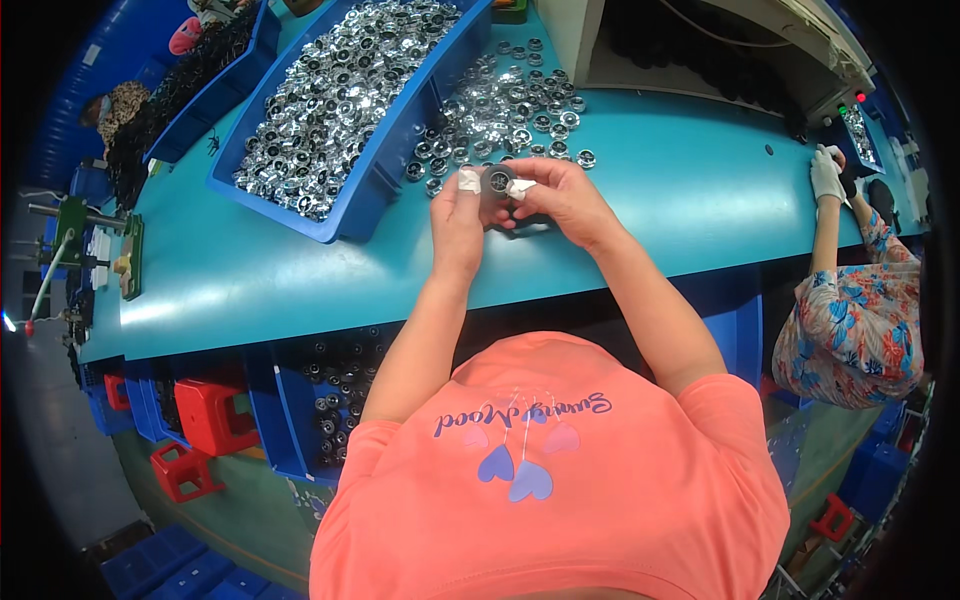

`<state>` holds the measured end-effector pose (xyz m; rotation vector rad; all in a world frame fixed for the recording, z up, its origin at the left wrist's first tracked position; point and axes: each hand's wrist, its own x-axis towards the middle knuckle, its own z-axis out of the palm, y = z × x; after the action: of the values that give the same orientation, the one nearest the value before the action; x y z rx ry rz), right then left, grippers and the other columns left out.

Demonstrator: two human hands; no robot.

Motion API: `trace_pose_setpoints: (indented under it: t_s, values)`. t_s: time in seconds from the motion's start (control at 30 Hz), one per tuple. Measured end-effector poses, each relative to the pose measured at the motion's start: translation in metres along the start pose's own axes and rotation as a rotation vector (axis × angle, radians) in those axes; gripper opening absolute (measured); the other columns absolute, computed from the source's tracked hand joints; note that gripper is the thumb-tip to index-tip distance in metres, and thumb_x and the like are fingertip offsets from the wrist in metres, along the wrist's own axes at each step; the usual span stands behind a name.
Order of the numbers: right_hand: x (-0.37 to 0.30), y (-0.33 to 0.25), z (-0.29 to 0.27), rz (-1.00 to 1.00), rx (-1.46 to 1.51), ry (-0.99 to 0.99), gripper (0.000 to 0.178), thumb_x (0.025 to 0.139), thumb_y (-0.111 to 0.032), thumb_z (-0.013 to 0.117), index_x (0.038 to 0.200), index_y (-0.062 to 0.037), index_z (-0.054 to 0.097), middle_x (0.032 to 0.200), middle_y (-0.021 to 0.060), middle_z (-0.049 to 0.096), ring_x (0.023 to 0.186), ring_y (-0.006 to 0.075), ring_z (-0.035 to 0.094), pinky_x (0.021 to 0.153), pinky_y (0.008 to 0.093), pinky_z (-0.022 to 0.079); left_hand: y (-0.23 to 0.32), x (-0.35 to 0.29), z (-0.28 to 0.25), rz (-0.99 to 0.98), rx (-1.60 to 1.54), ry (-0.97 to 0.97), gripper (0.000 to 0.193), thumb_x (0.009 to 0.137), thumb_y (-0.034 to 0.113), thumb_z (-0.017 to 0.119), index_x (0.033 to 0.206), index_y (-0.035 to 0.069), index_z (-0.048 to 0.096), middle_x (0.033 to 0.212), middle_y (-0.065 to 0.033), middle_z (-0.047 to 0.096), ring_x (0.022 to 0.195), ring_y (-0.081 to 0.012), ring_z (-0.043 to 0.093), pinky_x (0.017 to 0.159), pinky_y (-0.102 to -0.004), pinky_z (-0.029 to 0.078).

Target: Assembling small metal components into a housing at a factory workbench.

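Note:
Above the teal tabletop (640, 190), both my hands come together on a small round black part with a pale-marked centre (499, 181). On its left side, my left hand (456, 222) pinches it with the thumb, which has a white wrap. From the other side, my right hand (568, 200) is closed on the same part, its thumb wrapped in white too. Some fingers are hidden behind the part, and a dark shape shows below it between the hands. Just beyond lie loose shiny silver round parts with dark centres (520, 110).
To the left, a tilted blue bin (388, 160) is heaped with similar silver parts. A green hand press (130, 258) stands at the left table end. At right, a person with a white glove (827, 175) works beside a small tray. Red stools (212, 415) and blue crates (275, 420) sit below.

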<state>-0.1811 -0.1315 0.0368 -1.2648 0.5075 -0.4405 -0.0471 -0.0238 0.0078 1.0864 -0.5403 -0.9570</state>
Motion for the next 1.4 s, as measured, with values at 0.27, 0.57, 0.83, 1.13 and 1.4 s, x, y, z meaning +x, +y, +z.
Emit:
trace_pose_setpoints:
  t_s: [0.27,0.57,0.83,1.13,1.4]
  values:
    - [0.0,0.005,-0.003,0.002,0.061,-0.014,0.038,0.096,-0.017,0.063,0.129,0.0022,0.064,0.108,0.0089,0.072,0.087,0.0106,0.068,0.078,0.0245,0.056,0.004,-0.001,0.003,0.013,-0.008,-0.025,0.038,0.107,0.03,0.046,0.126,0.0,0.059,0.098,-0.0091,0.069,0.07,-0.0121,0.062,0.061,-0.0293,0.057]
    - [0.002,0.016,-0.008,-0.003,0.128,-0.014,0.036,0.099,-0.016,0.061,0.13,0.002,0.063,0.105,0.0086,0.071,0.084,0.0106,0.067,0.079,0.0246,0.057,0.002,-0.001,0.002,0.035,-0.027,-0.035,0.036,0.106,0.026,0.052,0.129,0.0,0.059,0.1,-0.0088,0.069,0.07,-0.0118,0.062,0.061,-0.0291,0.058]
    - [-0.003,-0.002,-0.011,-0.018,0.024,0.037,0.031,0.097,-0.015,0.063,0.125,-0.0016,0.068,0.1,0.0043,0.071,0.078,0.0084,0.063,0.074,0.0241,0.055,0.016,-0.011,0.004,0.159,0.224,-0.058,0.03,0.099,0.008,0.056,0.126,-0.002,0.06,0.101,-0.0087,0.066,0.073,-0.0132,0.062,0.062,-0.0295,0.056]
    - [0.027,-0.048,-0.166,-0.131,-0.494,0.433,0.029,0.088,-0.015,0.067,0.114,-0.0043,0.074,0.093,0.0035,0.072,0.077,0.0098,0.063,0.071,0.027,0.054,0.086,-0.191,-0.203,-0.173,0.654,0.346,0.033,0.091,0.01,0.062,0.122,-0.002,0.063,0.081,-0.0061,0.065,0.065,-0.0116,0.058,0.054,-0.0266,0.047]
    - [0.113,-0.028,-0.271,-0.031,-1.365,0.913,0.049,0.082,-0.022,0.07,0.131,-0.0222,0.063,0.131,0.0168,0.062,0.121,0.0318,0.059,0.1,0.0449,0.051,0.086,-0.233,-0.232,-0.087,1.416,0.483,0.028,0.089,0.009,0.068,0.114,-0.003,0.067,0.066,-0.0031,0.055,0.061,-0.0128,0.051,0.058,-0.0307,0.044]
